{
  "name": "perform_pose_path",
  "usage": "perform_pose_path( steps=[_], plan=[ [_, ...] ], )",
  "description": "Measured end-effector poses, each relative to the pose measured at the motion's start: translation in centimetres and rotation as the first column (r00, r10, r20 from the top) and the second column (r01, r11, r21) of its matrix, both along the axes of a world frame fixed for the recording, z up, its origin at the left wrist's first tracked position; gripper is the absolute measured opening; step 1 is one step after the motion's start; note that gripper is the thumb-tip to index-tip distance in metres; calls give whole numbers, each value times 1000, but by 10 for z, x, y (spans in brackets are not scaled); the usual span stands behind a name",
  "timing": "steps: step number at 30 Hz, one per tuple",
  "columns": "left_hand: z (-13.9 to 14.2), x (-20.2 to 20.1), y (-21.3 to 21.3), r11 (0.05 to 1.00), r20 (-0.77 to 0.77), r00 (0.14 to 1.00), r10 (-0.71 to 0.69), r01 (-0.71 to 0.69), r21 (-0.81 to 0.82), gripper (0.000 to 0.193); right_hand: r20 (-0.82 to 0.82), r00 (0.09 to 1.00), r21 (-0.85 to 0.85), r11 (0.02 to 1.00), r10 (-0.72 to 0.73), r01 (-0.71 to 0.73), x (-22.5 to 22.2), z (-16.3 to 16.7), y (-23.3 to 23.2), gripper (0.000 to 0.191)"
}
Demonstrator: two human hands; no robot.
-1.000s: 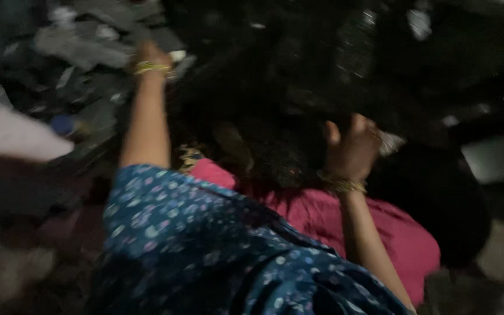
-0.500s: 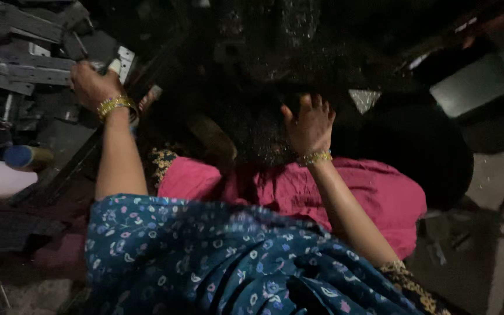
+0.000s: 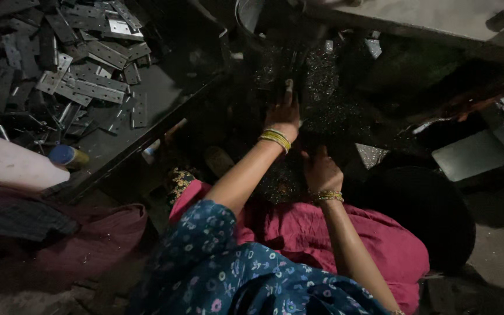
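Hands at a dark work surface strewn with glittering metal shavings [image 3: 322, 81]. The left hand [image 3: 283, 114], with yellow bangles at its wrist, reaches forward, fingers pressed flat on a small pale metal piece [image 3: 289, 86]; whether it pinches the piece cannot be told. The right hand [image 3: 321, 172], nearer the body, lies loosely curled among the shavings, its grasp hidden in shadow. A pile of flat perforated metal plates [image 3: 83, 64] lies well apart at upper left, beside a blue-capped cylinder [image 3: 68, 155]. Pink cloth [image 3: 345, 227] covers the lap.

Both hands — left hand [image 3: 284, 114], right hand [image 3: 321, 171] — on glittery dark debris [image 3: 322, 87] (hinges [image 3: 91, 55] nearby).
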State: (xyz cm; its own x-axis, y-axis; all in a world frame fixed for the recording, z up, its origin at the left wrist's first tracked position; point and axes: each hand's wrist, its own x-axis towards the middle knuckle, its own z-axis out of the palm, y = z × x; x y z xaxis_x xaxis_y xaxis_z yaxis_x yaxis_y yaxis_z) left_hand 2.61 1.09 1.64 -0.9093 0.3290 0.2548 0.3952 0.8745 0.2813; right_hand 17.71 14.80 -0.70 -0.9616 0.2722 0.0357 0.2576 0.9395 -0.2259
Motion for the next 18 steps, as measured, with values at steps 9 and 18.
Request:
perform_pose_path(
  steps=[9,18],
  plan=[
    [1,-20,20,957,-65,988,141,-153,-245,49,123,991,-49,997,57,-52,-22,15,7,69],
    [3,-36,11,977,-65,981,183,-189,-98,72,27,994,-276,956,108,-96,16,-98,14,43]
  ],
)
